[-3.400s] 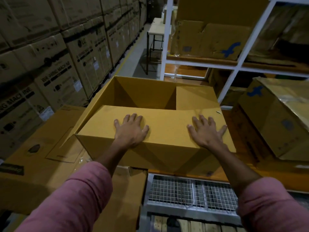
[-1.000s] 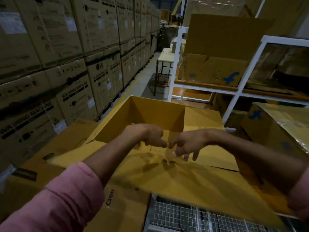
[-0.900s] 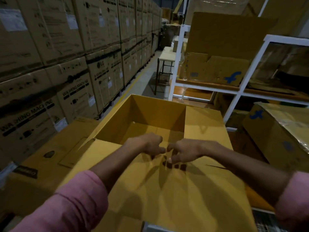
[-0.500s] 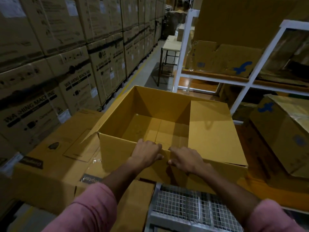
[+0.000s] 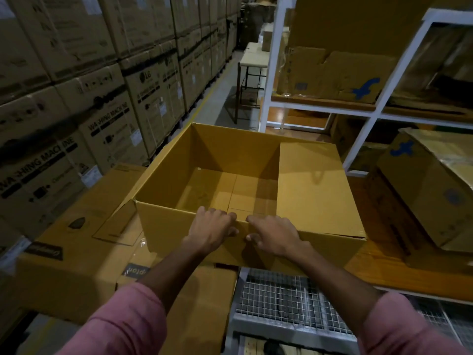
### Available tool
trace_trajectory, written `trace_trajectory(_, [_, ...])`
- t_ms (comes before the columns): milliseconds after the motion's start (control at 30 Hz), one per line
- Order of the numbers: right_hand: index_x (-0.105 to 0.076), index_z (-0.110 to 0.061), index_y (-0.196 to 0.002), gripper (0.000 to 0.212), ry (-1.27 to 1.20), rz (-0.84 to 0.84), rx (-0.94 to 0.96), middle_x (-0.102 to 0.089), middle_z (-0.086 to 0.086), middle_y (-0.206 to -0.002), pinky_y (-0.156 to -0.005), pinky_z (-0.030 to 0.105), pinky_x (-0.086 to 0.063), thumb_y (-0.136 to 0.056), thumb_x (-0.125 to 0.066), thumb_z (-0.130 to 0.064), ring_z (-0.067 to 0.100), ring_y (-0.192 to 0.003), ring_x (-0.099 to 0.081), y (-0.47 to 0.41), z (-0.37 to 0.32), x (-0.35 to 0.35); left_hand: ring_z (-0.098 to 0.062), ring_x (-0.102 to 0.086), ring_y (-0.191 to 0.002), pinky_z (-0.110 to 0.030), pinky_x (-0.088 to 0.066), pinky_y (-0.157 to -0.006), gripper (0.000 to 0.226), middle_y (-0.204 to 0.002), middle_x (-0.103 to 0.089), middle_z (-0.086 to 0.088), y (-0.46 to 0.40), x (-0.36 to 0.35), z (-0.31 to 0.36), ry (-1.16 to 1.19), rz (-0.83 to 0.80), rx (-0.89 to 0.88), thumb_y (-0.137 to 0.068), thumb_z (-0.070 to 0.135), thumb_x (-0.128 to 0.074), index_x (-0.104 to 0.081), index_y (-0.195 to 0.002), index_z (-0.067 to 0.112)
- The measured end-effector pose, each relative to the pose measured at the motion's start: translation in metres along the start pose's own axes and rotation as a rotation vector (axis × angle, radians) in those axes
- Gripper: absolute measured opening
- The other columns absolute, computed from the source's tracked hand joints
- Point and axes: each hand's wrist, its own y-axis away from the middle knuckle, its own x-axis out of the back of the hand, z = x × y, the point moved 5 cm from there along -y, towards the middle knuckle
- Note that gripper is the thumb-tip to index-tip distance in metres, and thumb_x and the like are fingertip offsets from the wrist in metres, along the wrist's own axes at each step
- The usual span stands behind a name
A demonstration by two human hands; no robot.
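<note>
Entry, head view. We noted one open cardboard box (image 5: 316,190) as the item in hand. It sat straight in front of us, on the orange-brown wooden board (image 5: 373,254) of the rack, with its left part reaching over the flat cartons (image 5: 76,237) lying to the left. A wire mesh panel (image 5: 281,303) lay below the box's near side.

Both hands were on the middle of the box's near top edge, close together but not touching each other. The left hand (image 5: 211,228) gripped the edge: its fingers were curled over the rim towards the inside and its thumb lay on the outer face. The right hand (image 5: 275,235) gripped the same edge just beside it, with its fingers bent over the rim and its thumb pressed on the outer face. Both forearms came out of pink sleeves (image 5: 128,321).

Box condition: the top was open and the inside held nothing that we could see. The right flap lay flat over the right part of the opening. The left side leaned outward. The floor seam of the box showed between the hands.

Surroundings: stacked washing machine cartons (image 5: 64,155) lined the left wall. A white rack (image 5: 267,73) held worn cartons (image 5: 332,73) beyond the box. A carton with a blue mark (image 5: 425,198) stood to the right, near the box but apart from it. A small table (image 5: 252,57) stood in the aisle.
</note>
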Motion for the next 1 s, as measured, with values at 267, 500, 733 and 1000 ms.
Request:
trace_trajectory(267, [-0.050,-0.028,-0.129,0.041,0.006,0.077,0.006,-0.065,-0.003,-0.111,-0.078,0.038,-0.056,-0.097,-0.057,-0.052,0.019,-0.092,-0.062,-0.004,-0.006,-0.004,-0.021,-0.061,-0.106,-0.042,-0.038,-0.093,0.033,-0.110,-0.067,0.002,0.001,-0.001,-0.010,0.018,-0.004,0.019,-0.101,0.051,-0.050,-0.058,-0.119,0.025])
trace_trajectory(500, [-0.048,-0.014,-0.144,0.069,0.019,0.316,0.044,-0.047,0.009,-0.149,-0.109,0.042,-0.045,-0.086,-0.075,-0.040,0.026,-0.137,-0.044,0.013,-0.008,-0.007,-0.021,-0.061,-0.112,-0.051,-0.033,-0.103,0.061,-0.116,-0.070,0.001,-0.022,0.000,-0.004,0.403,-0.060,0.192,-0.105,0.062,-0.020,-0.064,-0.123,0.025])
trace_trajectory(733, [-0.039,-0.014,-0.149,0.068,0.091,0.216,0.055,-0.055,0.012,-0.135,-0.098,0.040,-0.043,-0.089,-0.070,-0.022,0.030,-0.117,-0.053,0.027,-0.014,-0.014,-0.034,-0.056,-0.120,-0.052,-0.045,-0.099,0.052,-0.126,-0.062,-0.011,-0.077,0.027,0.038,0.771,0.094,0.363,-0.107,0.052,-0.033,-0.051,-0.136,0.012])
trace_trajectory(1000, [-0.063,-0.014,-0.109,0.051,-0.016,0.110,-0.082,-0.068,0.008,-0.095,-0.071,0.039,-0.052,-0.104,-0.030,-0.052,0.025,-0.080,-0.065,0.020,0.000,0.004,-0.040,-0.049,-0.133,-0.053,-0.041,-0.108,0.084,-0.149,-0.048,-0.022,-0.116,0.007,0.078,0.784,-0.238,0.331,-0.099,0.065,-0.039,-0.037,-0.150,-0.001])
